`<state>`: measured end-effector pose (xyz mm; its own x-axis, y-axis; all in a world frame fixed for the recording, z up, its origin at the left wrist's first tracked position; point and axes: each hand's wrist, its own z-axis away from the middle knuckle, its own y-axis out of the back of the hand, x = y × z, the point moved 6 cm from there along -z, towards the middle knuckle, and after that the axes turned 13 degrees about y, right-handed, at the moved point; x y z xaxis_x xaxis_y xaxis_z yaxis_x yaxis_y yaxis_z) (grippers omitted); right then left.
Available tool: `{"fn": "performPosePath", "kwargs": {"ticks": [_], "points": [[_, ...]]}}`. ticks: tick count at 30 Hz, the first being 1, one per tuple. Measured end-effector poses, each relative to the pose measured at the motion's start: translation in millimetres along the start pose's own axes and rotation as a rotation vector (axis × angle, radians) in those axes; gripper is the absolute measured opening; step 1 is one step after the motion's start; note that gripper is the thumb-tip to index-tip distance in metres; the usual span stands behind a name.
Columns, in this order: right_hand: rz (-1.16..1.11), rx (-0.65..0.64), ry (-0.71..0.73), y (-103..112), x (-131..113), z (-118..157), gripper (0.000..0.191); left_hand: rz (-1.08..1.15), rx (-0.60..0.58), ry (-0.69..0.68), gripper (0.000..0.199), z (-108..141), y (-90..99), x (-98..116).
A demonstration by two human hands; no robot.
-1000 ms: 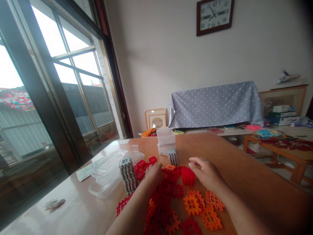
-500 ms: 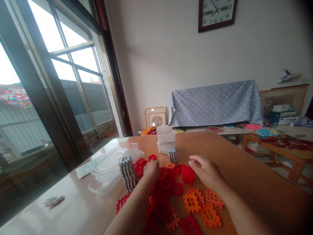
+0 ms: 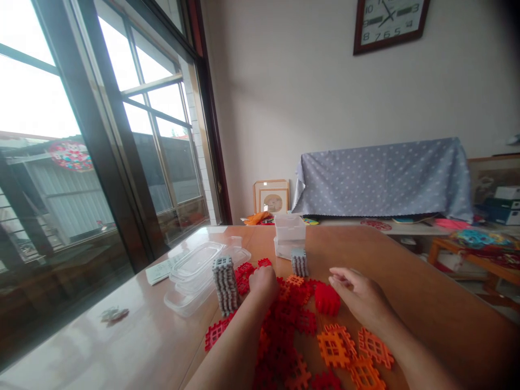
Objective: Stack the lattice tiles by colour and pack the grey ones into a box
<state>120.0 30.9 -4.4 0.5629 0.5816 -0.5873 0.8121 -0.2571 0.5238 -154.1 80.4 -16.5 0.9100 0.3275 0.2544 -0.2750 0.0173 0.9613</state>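
Observation:
Over the pile of red interlocking plastic tiles (image 3: 284,311), my left hand (image 3: 263,284) reaches down with its fingers curled. Its back hides the fingertips and whatever they grip. My right hand (image 3: 355,287) is just right of a short stack of red tiles (image 3: 327,299), its fingers loosely bent and apart with nothing visible in them. Left of my left hand stands a tall stack of grey tiles (image 3: 226,287). A shorter grey stack (image 3: 299,263) is farther back. Loose orange tiles (image 3: 333,346) lie below my right hand.
Clear plastic lids and trays (image 3: 195,271) lie on the left of the wooden table (image 3: 345,246). A translucent box (image 3: 290,230) stands behind the shorter grey stack. A small plastic packet (image 3: 114,315) and a paper sheet (image 3: 162,270) are at the left.
The camera has turned left, so the whole scene sits farther right in view. Both hands stay near the same places, my left over the red pile and my right beside the red stack.

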Motion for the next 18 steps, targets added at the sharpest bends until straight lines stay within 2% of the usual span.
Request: {"fn": "performPosePath", "kwargs": {"ticks": [6,12,15,18], "points": [[-0.003,-0.013,0.008,-3,-3,1,0.035,0.013,0.222,-0.083,0.029,23,31.1,2],[-0.020,-0.007,0.001,-5,-8,1,0.036,0.077,0.334,-0.149,0.024,47,49.9,-2],[-0.071,-0.004,-0.007,-6,-17,1,0.036,0.268,0.382,-0.254,0.018,67,53.1,0],[-0.166,-0.024,-0.004,-7,-30,1,0.040,0.517,0.366,-0.424,0.016,91,51.5,10]]}}
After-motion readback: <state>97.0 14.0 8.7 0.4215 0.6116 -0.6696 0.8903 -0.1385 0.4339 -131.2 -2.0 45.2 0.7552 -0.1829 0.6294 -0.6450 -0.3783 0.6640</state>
